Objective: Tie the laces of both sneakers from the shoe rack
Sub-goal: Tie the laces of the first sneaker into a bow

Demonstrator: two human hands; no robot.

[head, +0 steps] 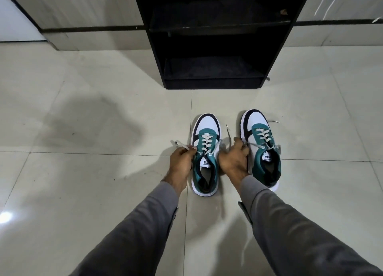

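Note:
Two teal, white and black sneakers stand side by side on the tiled floor, toes pointing away from me. Beside the left sneaker, my left hand grips its left lace end, which pokes out past my fingers. My right hand sits between the shoes and holds the left sneaker's other lace end, whose tip sticks up. The right sneaker has loose, untied laces; one strand trails on the floor to its right.
A black open shoe rack stands just beyond the sneakers against a pale wall; its shelves look dark and bare. Light glossy floor tiles spread to the left and right. My grey sleeves reach in from the bottom.

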